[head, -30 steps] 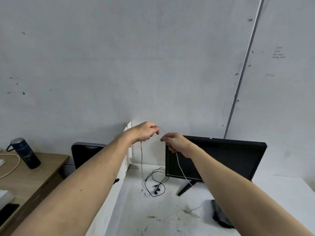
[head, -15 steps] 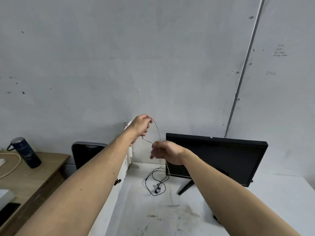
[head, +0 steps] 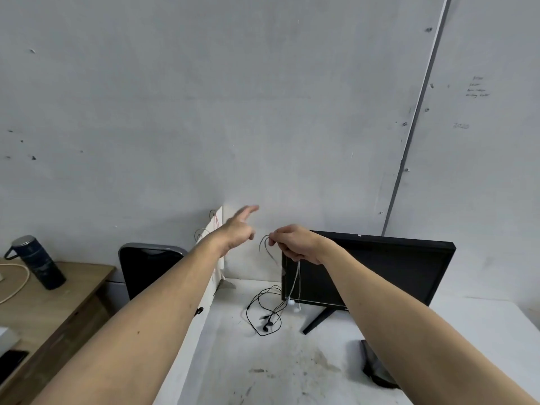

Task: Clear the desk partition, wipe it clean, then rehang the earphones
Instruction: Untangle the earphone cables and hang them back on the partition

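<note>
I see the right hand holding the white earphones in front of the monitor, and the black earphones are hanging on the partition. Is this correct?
Not quite. The head view shows the black earphones lying coiled on the white desk, not hanging on the partition. The rest is right: the right hand holds the white earphones in front of the monitor.

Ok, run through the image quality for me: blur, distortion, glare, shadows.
Head view: the left hand is smeared by motion blur at its extended fingers; the right hand, pinching the thin white earphone cable, is sharper. Wide-angle distortion tilts the grey wall seam. Lighting is soft and even, shadows faint. The black flat monitor shows no glare.
</note>
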The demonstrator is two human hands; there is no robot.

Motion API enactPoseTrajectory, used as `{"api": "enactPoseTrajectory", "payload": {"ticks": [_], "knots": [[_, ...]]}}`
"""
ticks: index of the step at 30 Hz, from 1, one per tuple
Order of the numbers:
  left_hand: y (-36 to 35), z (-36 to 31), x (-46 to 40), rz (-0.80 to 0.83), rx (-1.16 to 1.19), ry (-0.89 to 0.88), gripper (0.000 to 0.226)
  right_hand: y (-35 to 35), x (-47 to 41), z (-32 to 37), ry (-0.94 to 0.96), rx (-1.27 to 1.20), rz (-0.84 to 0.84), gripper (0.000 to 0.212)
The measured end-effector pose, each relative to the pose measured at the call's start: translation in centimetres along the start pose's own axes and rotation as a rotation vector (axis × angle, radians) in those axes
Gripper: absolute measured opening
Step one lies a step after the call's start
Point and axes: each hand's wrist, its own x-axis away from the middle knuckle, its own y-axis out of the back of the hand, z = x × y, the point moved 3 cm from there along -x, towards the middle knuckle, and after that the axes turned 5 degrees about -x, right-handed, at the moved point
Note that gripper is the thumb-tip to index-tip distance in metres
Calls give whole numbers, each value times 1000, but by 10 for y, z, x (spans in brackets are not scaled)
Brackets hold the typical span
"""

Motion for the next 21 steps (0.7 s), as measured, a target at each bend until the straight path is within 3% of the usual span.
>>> {"api": "enactPoseTrajectory", "payload": {"ticks": [2, 6, 8, 14, 17, 21], "knots": [[-14, -9, 5, 220, 100, -116, 54, -1, -1, 3, -8, 9, -23, 26], [-20, -8, 6, 258, -5, -179, 19, 0, -1, 3, -35, -30, -33, 23], [-18, -4, 5, 223, -135, -193, 23, 3, 1, 0, -50, -49, -30, 23], [1, 9, -1, 18, -226, -35, 29, 25, 11, -17, -13, -218, 38, 24], [1, 14, 3, 76, -225, 51, 25, 25, 14, -15, 0, -216, 56, 23], [-13, -10, 18, 252, 126, -57, 39, 10, 10, 6, 29, -111, 80, 22]]}}
